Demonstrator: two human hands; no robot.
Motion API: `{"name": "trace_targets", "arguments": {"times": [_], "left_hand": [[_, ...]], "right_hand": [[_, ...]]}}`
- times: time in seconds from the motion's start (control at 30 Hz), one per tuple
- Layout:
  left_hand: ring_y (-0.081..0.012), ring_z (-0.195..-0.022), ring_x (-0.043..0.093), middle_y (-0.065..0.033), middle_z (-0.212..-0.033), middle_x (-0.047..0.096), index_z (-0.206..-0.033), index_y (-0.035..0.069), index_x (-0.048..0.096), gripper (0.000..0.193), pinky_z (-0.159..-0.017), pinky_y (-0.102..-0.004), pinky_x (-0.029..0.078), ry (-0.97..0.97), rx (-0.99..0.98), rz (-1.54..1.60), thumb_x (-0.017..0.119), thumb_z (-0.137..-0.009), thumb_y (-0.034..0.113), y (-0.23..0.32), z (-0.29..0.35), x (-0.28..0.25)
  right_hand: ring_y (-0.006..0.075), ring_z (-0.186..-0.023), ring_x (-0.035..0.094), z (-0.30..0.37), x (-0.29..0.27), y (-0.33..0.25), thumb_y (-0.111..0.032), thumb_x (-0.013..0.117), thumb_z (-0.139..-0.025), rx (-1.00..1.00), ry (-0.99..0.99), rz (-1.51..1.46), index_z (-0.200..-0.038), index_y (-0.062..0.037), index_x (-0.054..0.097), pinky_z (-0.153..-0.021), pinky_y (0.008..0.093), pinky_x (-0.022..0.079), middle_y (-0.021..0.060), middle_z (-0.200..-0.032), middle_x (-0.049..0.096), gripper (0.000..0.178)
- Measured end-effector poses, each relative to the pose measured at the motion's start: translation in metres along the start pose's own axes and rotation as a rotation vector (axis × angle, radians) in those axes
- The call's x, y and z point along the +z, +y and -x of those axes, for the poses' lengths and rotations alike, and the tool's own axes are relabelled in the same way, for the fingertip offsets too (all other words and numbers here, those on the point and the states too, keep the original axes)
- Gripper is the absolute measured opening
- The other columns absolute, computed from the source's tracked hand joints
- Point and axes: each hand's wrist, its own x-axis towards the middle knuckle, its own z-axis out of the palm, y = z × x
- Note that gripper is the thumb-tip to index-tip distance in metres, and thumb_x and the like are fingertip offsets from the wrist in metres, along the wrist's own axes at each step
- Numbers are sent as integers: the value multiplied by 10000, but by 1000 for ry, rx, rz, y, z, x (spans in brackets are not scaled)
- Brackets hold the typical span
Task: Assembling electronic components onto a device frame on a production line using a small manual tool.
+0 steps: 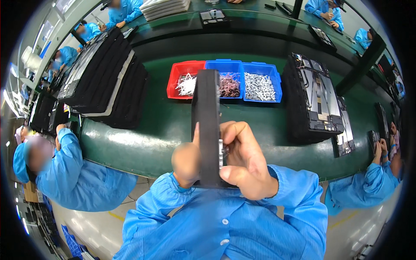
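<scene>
A thick black slab (208, 130) stands on edge in front of my chest, its narrow black side toward me. My left hand (186, 161) is closed on its left face; most of those fingers are blurred or hidden behind it. At the slab's right face, my right hand (249, 162) has its fingers curled and its thumb pressed near a small silver part (221, 154). Whatever lies between those fingertips is too small to make out. Beyond the slab sit a red bin (170, 82) of white pieces and two blue bins (277, 76) holding pinkish-brown and white-grey small parts.
Tall stacks of black trays or panels (104, 82) rise on the left of the green table (260, 130). Another stack (312, 95), with electronic parts on top, stands at right beside a flat panel (346, 136). Co-workers in blue (65, 169) sit on both sides.
</scene>
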Motion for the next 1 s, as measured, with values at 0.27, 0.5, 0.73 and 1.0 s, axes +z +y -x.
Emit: {"name": "trace_targets", "arguments": {"times": [0.27, 0.5, 0.73, 1.0], "left_hand": [[-258, -944, 683, -174, -1137, 671, -1281, -64, 556, 486, -848, -369, 568, 355, -856, 786, 687, -835, 75, 27, -14, -27], [-128, -792, 634, -76, -1013, 643, -1341, -25, 512, 606, -636, -269, 526, -111, -1156, 1241, 734, -897, 322, 30, -53, -11], [-10, -624, 412, 67, -723, 473, -1388, -58, 552, 584, -527, -213, 314, -631, -1126, 1095, 738, -952, 282, -1, -25, 35], [-36, -607, 387, 63, -631, 425, -1242, -38, 666, 384, -560, -259, 349, -744, -986, 774, 729, -951, 205, -12, 6, 49]], "right_hand": [[362, -1170, 572, -10, -63, -64, -230, 747, -910, -221, 125, 1195, -1292, 53, 560, -1004, 423, 452, 224, -1214, 609, 511], [204, -1250, 578, 45, -74, -76, -143, 650, -992, 174, 349, 590, -1452, 85, 473, -1075, 342, 441, 148, -1357, 617, 543], [158, -965, 693, 41, -165, -162, -106, 656, -978, -5, 788, 566, -1330, 104, 565, -883, 287, 551, 122, -1166, 703, 419], [130, -859, 699, 48, -213, -182, -135, 704, -961, 99, 869, 522, -1225, 65, 614, -785, 269, 568, 73, -1020, 711, 344]]}}
